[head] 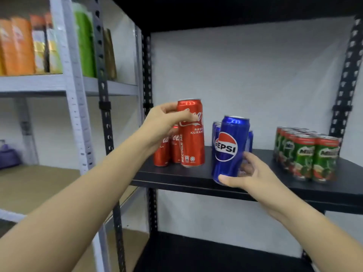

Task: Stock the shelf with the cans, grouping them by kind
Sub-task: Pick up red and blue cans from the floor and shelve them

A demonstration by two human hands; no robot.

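Filling most of the view, a black shelf (255, 185) on black slotted posts stands against a white wall (245, 75), with another black board below it. To its left is a grey rack (72, 85) carrying blurred orange and green packets (17, 46) on its upper level and a bare brown board on the level below.

Two bare forearms reach in from the bottom corners toward the black shelf.

On the shelf's right side sits a tight block of green cans (306, 154), several rows deep. Near the middle, a few blue cans (216, 130) stand together, mostly hidden. On the left, two red cans (169, 150) stand side by side.

The left hand (163, 122) grips a red Coke can (192, 134) near its top, thumb across the front and fingers curled behind. The can is upright, its base at the shelf surface just in front of and right of the two red cans; whether it has touched down cannot be told.

The right hand (249, 173) holds a blue Pepsi can (229, 150) low down, thumb under the front of its base and fingers wrapped round the back. This can leans slightly left, logo facing the viewer, at the shelf's front edge directly before the blue cans.
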